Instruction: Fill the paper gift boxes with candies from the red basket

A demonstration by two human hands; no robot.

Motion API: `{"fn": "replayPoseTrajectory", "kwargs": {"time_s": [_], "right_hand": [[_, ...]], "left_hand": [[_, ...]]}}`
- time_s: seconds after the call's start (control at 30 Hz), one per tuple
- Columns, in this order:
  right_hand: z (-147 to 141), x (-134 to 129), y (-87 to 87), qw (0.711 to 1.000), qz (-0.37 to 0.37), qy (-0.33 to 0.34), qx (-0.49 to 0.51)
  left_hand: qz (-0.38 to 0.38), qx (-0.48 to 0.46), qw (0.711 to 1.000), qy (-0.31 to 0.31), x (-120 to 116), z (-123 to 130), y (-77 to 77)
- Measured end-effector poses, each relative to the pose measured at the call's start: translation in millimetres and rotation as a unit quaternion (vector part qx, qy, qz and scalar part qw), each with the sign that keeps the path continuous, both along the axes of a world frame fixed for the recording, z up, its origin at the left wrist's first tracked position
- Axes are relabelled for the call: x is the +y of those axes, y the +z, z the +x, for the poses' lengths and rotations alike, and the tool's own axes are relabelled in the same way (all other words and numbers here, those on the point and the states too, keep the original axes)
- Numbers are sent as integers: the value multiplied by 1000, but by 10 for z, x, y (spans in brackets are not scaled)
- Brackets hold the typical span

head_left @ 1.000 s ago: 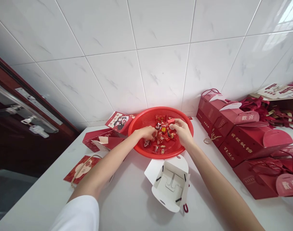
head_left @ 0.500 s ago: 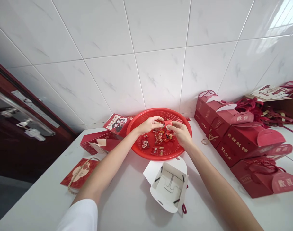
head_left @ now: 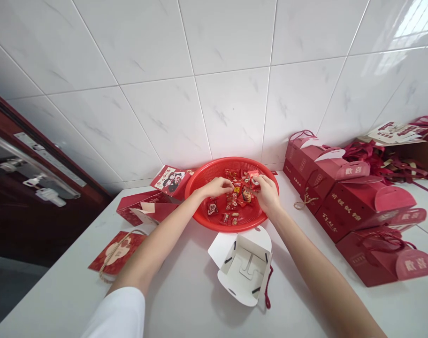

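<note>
A red plastic basket with a perforated wall stands against the tiled wall, holding several wrapped candies. Over its left half is my left hand, fingers curled and bunched together; whatever they hold, if anything, is hidden. At the basket's right side my right hand pinches a red wrapped candy at its fingertips. In front of the basket sits an open gift box with its white inside facing up and a dark red cord at its right.
Red gift boxes stand in a row on the right, beside a carton of ribbons with cards on top. Left of the basket lie a red box, a printed couple card and a rope-handled red bag. A door handle is far left.
My hands have moved apart: the left slightly left and down, the right slightly right with the red candy. More of the candies in the basket now shows between them.
</note>
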State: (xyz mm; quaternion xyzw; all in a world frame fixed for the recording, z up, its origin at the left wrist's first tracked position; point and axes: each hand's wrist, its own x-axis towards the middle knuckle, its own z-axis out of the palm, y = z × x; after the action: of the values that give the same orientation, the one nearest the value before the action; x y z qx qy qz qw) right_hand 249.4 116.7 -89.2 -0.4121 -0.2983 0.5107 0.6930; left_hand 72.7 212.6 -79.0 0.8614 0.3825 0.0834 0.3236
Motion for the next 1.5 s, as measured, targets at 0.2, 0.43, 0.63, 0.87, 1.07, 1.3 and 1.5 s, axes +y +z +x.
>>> {"fn": "replayPoseTrajectory", "kwargs": {"time_s": [0.2, 0.43, 0.63, 0.87, 1.07, 1.3, 1.5], "right_hand": [[-18, 9, 17, 1000, -11, -15, 12], [-18, 10, 18, 1000, -7, -12, 17], [-13, 2, 6, 999, -1, -24, 26], [-30, -18, 34, 999, -1, -33, 32], [-45, -14, 30, 998, 2, -48, 38], [1, -21, 2, 999, -8, 23, -21], [2, -44, -10, 994, -2, 98, -54]], "left_hand": [[115, 126, 984, -45, -1, 20, -98], [110, 238, 962, -72, -58, 113, -153], [108, 245, 960, -79, -68, 102, -135], [62, 274, 959, -31, -133, 100, -45], [42, 136, 990, -15, -134, 84, 48], [-74, -142, 987, 13, -154, 151, 142], [-61, -176, 982, 23, -143, 208, 167]]}}
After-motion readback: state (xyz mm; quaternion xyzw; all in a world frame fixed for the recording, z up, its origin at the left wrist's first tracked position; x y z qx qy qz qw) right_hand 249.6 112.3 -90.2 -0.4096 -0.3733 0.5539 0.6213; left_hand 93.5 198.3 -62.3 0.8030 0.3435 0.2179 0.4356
